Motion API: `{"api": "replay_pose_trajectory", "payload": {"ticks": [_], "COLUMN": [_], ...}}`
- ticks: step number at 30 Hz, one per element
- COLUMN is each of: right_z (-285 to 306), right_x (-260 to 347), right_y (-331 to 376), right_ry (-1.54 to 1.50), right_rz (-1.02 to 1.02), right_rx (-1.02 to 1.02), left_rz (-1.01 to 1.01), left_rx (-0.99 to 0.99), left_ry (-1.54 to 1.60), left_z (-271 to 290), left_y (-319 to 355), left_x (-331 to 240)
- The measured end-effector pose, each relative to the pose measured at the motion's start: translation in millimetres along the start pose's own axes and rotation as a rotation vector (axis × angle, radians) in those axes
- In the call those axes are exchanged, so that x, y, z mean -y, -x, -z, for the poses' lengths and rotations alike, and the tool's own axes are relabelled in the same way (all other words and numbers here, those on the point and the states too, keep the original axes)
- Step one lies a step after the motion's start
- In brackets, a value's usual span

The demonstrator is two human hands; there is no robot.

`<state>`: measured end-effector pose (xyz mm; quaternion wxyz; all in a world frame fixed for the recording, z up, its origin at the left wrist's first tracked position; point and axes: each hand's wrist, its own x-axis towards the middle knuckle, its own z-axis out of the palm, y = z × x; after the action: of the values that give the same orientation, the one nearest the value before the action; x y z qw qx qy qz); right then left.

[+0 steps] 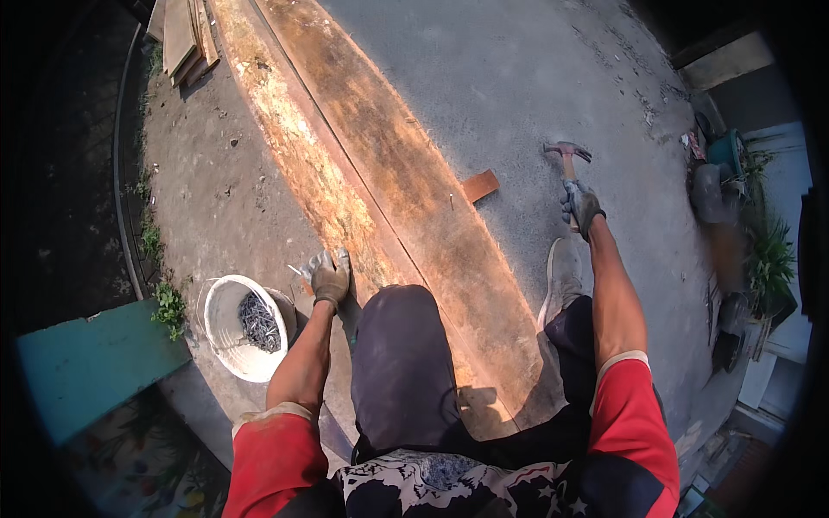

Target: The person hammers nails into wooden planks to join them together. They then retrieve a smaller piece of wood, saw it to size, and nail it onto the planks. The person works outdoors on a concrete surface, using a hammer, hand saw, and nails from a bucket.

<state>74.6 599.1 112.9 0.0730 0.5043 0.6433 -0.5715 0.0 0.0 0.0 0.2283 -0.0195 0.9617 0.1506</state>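
The person crouches over two long weathered planks (406, 198) laid side by side on the concrete. The gloved right hand (581, 205) is closed round the wooden handle of a claw hammer (567, 155), raised clear of the boards; gripped low like that, the steel head looks heavy and should swing with force. The gloved left hand (329, 274) pinches a nail (296, 271) between its fingers by the near plank's edge; it is thin, stiff and easy to drop. A white bucket of nails (246, 326) stands just beside it. Another nail (451, 201) stands upright in the far plank.
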Motion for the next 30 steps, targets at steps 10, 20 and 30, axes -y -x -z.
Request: {"api": "replay_pose_trajectory", "payload": {"ticks": [10, 20, 30], "right_z": [-31, -78, -109], "right_x": [7, 3, -36], "right_y": [50, 83, 115], "right_ry": [-0.085, 0.075, -0.068], "right_rz": [0.006, -0.047, -0.128], "right_rx": [0.049, 0.229, 0.223], "left_rz": [0.071, 0.118, 0.114], "left_rx": [0.008, -0.035, -0.062], "left_ry": [0.039, 0.024, 0.121], "left_z": [24, 30, 34], "left_y": [21, 28, 22], "left_x": [-27, -5, -1]}}
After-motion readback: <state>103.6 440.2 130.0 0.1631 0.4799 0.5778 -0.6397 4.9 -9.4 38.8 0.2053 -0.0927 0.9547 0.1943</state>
